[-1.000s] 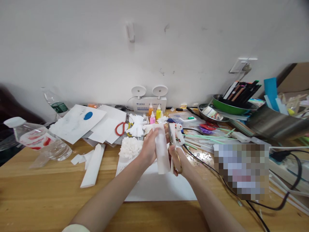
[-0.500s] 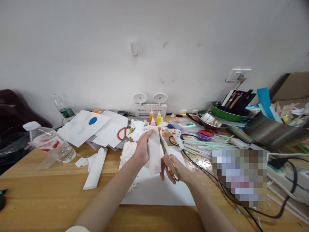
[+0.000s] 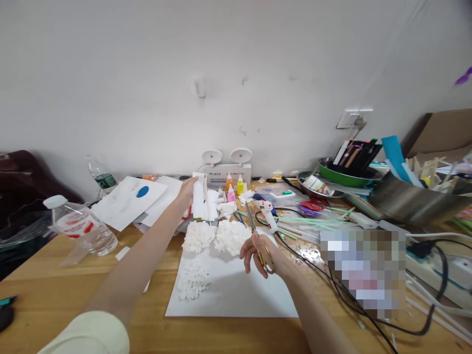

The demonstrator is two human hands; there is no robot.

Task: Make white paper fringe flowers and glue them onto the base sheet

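My left hand (image 3: 187, 192) is stretched out towards the back of the desk, fingers closed on a folded white tissue piece (image 3: 199, 200) over a heap of cut white paper (image 3: 215, 204). My right hand (image 3: 255, 251) hovers above the white sheet (image 3: 236, 290), gripping gold-handled scissors (image 3: 258, 241) with the blades pointing away from me. On the sheet lie three white fluffy tissue clumps (image 3: 199, 235), (image 3: 231, 236), (image 3: 191, 281).
A plastic water bottle (image 3: 79, 226) lies at the left. Loose papers (image 3: 129, 199), red-handled scissors, small paint bottles (image 3: 236, 184), a glue gun (image 3: 267, 211) and straws crowd the back. Black cables (image 3: 350, 295), a green bowl of pens (image 3: 348, 169) and a metal pot (image 3: 413, 199) fill the right.
My left hand has carried the white tissue piece away from the scissors, out to the paper heap at the back. The right hand stays with the scissors. Tissue clumps on the sheet are uncovered.
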